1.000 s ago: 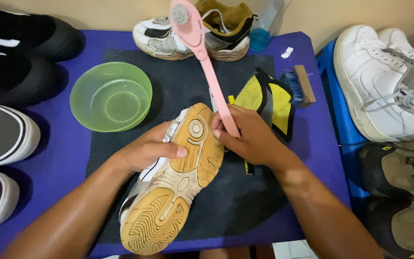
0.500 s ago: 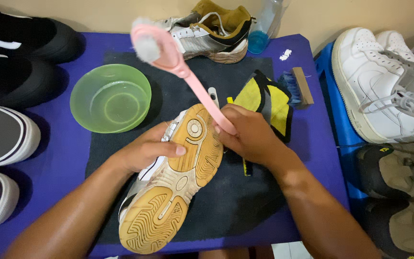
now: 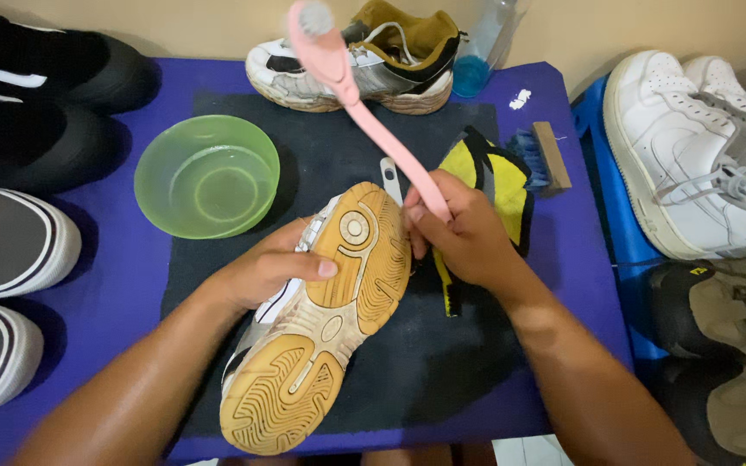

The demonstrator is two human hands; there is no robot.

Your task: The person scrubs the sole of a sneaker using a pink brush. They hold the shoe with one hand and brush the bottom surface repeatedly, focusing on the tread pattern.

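- Nearest, a sports shoe (image 3: 330, 336) turned sole up on the dark mat (image 3: 442, 380), tan gum sole facing the camera, heel near, toe far.
- Left hand (image 3: 265, 272) clasped around the shoe's left edge at mid-sole, thumb lying across the sole.
- Right hand (image 3: 464, 233) just right of the toe, clenched on the lower end of a long pink brush (image 3: 364, 108); handle slanting up and far-left, bristle head raised above the mat's far edge.
- Under the right hand, a yellow-and-black cloth (image 3: 498, 185) on the mat, with a small blue-bristled wooden brush (image 3: 546, 155) just to its right.
- Left of the shoe, a green plastic bowl (image 3: 206, 177) on the mat's far-left corner.
- Purple sheet (image 3: 110, 285) beneath the mat.
- Farther off, a worn white-and-tan sneaker (image 3: 390, 60) with a blue-bottomed bottle (image 3: 481, 56) beside it.
- Along the left side, black shoes (image 3: 36, 95) far and grey slip-ons (image 3: 2, 250) nearer; at right, white sneakers (image 3: 701, 155).
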